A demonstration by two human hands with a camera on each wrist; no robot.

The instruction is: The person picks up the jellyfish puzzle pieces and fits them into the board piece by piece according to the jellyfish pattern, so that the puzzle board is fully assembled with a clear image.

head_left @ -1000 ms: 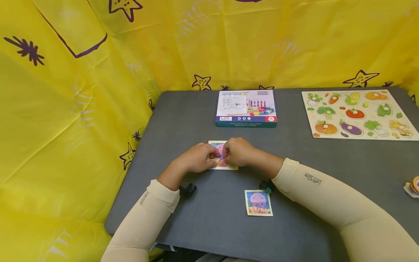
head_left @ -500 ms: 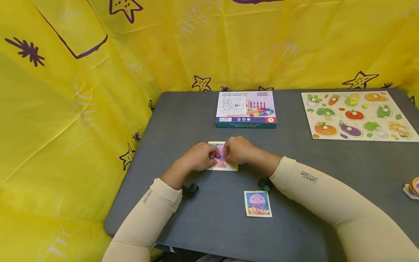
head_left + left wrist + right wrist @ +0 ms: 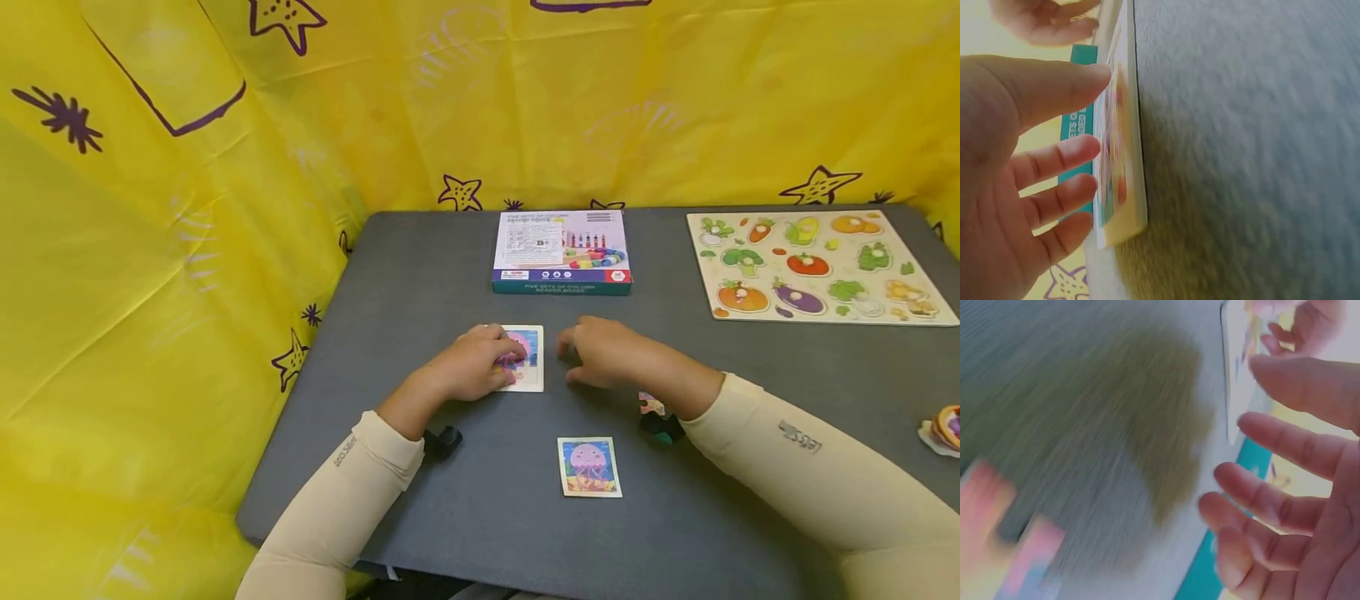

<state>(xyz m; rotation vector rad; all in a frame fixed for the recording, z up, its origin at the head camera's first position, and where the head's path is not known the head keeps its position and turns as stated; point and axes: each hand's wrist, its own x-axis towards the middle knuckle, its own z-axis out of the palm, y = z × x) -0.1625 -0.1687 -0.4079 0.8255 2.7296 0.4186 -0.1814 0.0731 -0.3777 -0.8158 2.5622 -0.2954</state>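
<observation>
In the head view a small jellyfish jigsaw puzzle lies in a pale frame at mid table. My left hand rests its thumb and fingertips on the puzzle, covering its left part. Bare pale board shows at the puzzle's lower right. My right hand is just right of the frame, fingers loosely bent and nothing between them. Close to the right wrist lies a pink and yellow jigsaw piece, also blurred at the lower left of the right wrist view. A jellyfish picture card lies nearer the front edge.
A flat bead-set box lies behind the puzzle. At the back right is a wooden vegetable peg puzzle. Small round-topped pieces sit at the right edge of view. Yellow cloth hangs behind and left of the grey table.
My right hand has come off the puzzle and moved right, its fingers spreading. The loose jigsaw piece has come into view by that wrist. My left hand stays on the puzzle.
</observation>
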